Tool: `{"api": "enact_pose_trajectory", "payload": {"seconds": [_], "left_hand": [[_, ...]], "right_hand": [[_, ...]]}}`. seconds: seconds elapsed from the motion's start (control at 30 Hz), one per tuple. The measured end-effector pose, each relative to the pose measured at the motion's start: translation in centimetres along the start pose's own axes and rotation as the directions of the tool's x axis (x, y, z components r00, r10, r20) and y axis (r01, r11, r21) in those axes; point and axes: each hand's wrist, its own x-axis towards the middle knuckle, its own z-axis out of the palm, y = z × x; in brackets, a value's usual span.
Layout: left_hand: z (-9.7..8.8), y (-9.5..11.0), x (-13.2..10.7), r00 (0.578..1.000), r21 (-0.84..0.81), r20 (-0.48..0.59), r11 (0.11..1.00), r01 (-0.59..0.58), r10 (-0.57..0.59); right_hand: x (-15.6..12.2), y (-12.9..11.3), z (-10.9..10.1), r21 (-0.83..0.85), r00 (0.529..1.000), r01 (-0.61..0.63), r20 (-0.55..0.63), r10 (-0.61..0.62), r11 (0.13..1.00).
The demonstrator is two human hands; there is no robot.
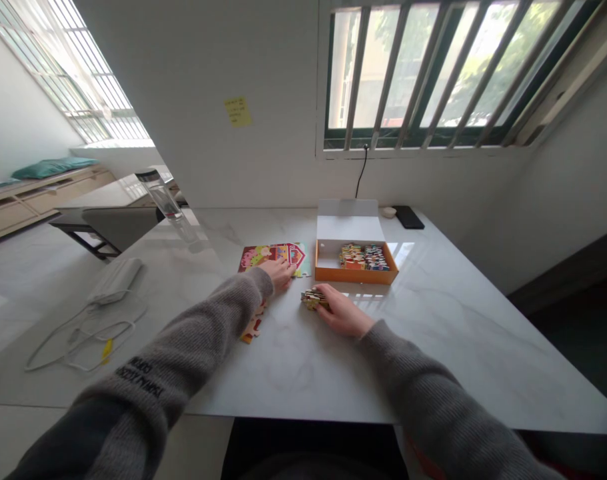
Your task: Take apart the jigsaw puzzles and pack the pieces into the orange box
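A partly assembled jigsaw puzzle (253, 257) with a red barn and pink shapes lies on the marble-patterned table. My left hand (278, 273) rests on its lower right part, fingers stretched over the pieces and touching them. More joined puzzle pieces (253, 328) show below my left wrist, partly covered by the sleeve. Just to the right, my right hand (340, 312) is closed around a stack of puzzle pieces (312, 299) at the tabletop. Behind it stands an open orange box (356, 275) with its white lid raised, holding rows of upright puzzle pieces (364, 257).
A dark phone (409, 217) and a small white object (388, 212) lie at the back. On the left are a white power strip with a cable (116, 280) and a clear bottle (163, 197). A yellow note (238, 112) is on the wall beside a barred window.
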Motion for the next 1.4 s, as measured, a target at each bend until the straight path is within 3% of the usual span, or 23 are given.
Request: {"api": "enact_pose_trajectory", "payload": {"seconds": [0.13,0.23,0.37,0.43,0.53,0.6,0.63,0.77,0.83,0.93,1.13,1.23,1.33,1.4], "left_hand": [[-0.2,1.5,0.2,0.999,0.011,-0.026,0.999,0.038,-0.038],[0.2,1.0,0.5,0.99,-0.041,-0.08,0.993,0.112,-0.115],[0.9,-0.3,0.1,0.959,-0.277,-0.146,0.941,0.194,-0.241],[0.8,0.0,-0.8,0.913,-0.445,-0.259,0.878,0.175,-0.314],[0.0,2.6,-2.7,0.763,-0.609,-0.483,0.791,0.059,-0.43],[-0.5,5.3,-3.8,0.674,-0.667,-0.546,0.745,0.01,-0.498],[-0.7,6.7,-4.2,0.674,-0.673,-0.556,0.739,-0.023,-0.486],[-0.1,10.3,-4.4,0.799,-0.624,-0.526,0.77,-0.13,-0.291],[0.6,10.7,-4.2,0.841,-0.618,-0.491,0.77,-0.155,-0.225],[1.5,10.4,-4.0,0.865,-0.658,-0.464,0.729,-0.19,-0.194],[1.6,9.7,-4.4,0.82,-0.749,-0.485,0.629,-0.208,-0.305],[0.9,9.9,-4.5,0.775,-0.789,-0.51,0.561,-0.25,-0.372],[0.3,10.0,-4.5,0.694,-0.859,-0.498,0.405,-0.313,-0.519],[0.1,9.8,-4.5,0.677,-0.901,-0.431,0.244,-0.359,-0.597]], "right_hand": [[0.0,0.0,-0.1,-0.004,1.0,-0.007,0.005,0.007,1.0],[0.1,-0.1,-0.2,-0.006,1.0,-0.009,0.009,0.009,1.0],[0.1,-0.1,-0.1,-0.003,1.0,-0.011,0.01,0.011,1.0],[0.1,-0.1,-0.1,0.006,1.0,-0.011,0.005,0.011,1.0],[0.2,0.0,-0.1,0.044,1.0,-0.021,-0.015,0.021,0.999],[0.3,0.0,-0.2,0.087,0.998,-0.054,-0.027,0.056,0.995],[0.4,0.0,-0.2,0.114,0.996,-0.078,-0.028,0.082,0.99],[0.6,0.2,-0.4,0.233,0.977,-0.2,-0.026,0.211,0.952],[0.6,0.3,-0.4,0.293,0.963,-0.254,-0.018,0.27,0.922],[0.6,0.5,-0.2,0.391,0.949,-0.295,0.012,0.316,0.872],[0.6,0.2,0.0,0.534,0.942,-0.31,0.059,0.331,0.787],[0.5,-0.2,-0.1,0.559,0.95,-0.287,0.062,0.306,0.778],[0.6,-0.2,-0.2,0.563,0.958,-0.256,0.042,0.282,0.786],[0.7,0.2,-0.3,0.556,0.963,-0.238,0.026,0.269,0.797]]}}
